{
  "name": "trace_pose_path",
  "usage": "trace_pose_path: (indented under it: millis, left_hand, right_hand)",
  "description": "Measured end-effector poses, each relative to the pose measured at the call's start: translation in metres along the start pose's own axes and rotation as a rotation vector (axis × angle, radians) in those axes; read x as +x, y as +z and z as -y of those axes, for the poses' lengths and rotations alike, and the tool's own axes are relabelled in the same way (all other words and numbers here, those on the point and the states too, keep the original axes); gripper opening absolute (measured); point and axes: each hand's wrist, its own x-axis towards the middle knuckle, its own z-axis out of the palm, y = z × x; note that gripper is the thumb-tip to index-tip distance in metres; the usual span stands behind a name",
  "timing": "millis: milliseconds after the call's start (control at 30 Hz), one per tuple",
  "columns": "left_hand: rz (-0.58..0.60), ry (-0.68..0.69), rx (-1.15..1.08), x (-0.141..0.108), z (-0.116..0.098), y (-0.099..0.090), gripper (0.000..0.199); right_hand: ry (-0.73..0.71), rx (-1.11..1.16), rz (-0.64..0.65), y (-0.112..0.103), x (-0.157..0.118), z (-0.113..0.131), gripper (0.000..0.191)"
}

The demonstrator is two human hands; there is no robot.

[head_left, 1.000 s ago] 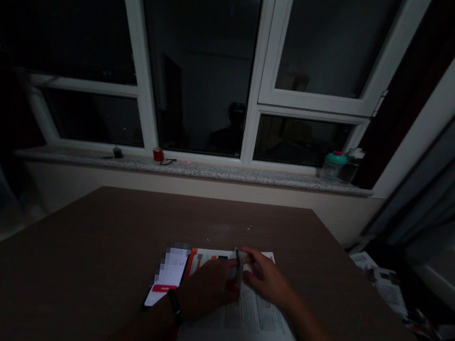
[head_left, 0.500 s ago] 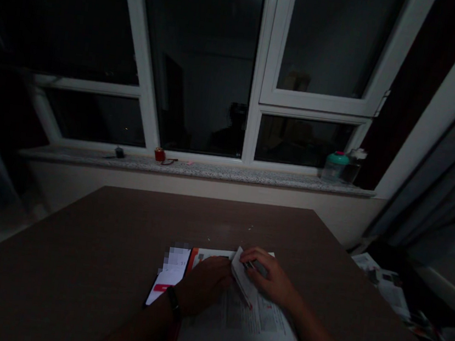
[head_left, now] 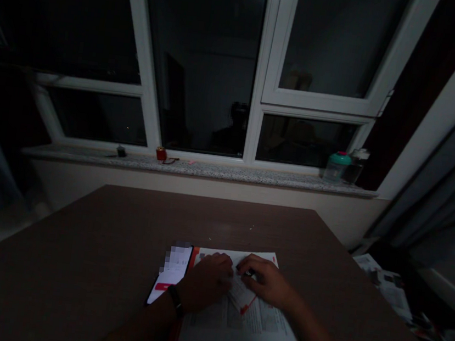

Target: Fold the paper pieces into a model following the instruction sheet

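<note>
My left hand (head_left: 206, 283), with a black band on the wrist, lies on a printed paper sheet (head_left: 241, 330), its fingers closed beside a narrow white paper piece (head_left: 241, 291) with a red mark. That piece now lies almost flat on the sheet. My right hand (head_left: 266, 280) pinches its upper end, and a small dark object shows at the fingertips. Just left of the sheet lies a smartphone (head_left: 170, 277) with a lit screen, partly blurred, its lower edge close to my left wrist.
The sheet and phone lie on a dark brown table (head_left: 78, 240) facing a white-framed window. Its sill holds a red cylinder (head_left: 161, 154), a green-lidded jar (head_left: 337, 167) and a bottle (head_left: 355, 167). Papers (head_left: 383, 284) lie low beyond the table's right edge.
The white paper piece has gone from standing up to lying nearly flat on the sheet. My hands have moved closer together over it.
</note>
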Motion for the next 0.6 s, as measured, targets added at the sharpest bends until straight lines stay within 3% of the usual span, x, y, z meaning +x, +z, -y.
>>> trace_pose_path:
  millis: [133, 267, 600]
  left_hand:
    - [0.107, 0.141, -0.041, -0.0027, 0.0033, 0.0067, 0.033]
    - [0.153, 0.158, -0.017, -0.0036, 0.0058, 0.0081, 0.041]
    - [0.103, 0.035, 0.063, -0.0029, 0.0063, 0.002, 0.023]
  right_hand:
    - [0.009, -0.037, -0.031, -0.0012, 0.0008, -0.0011, 0.012]
    - [0.039, -0.088, -0.073, -0.0016, 0.0017, -0.0027, 0.009]
    - [0.144, -0.205, -0.118, -0.0025, 0.0014, -0.004, 0.011]
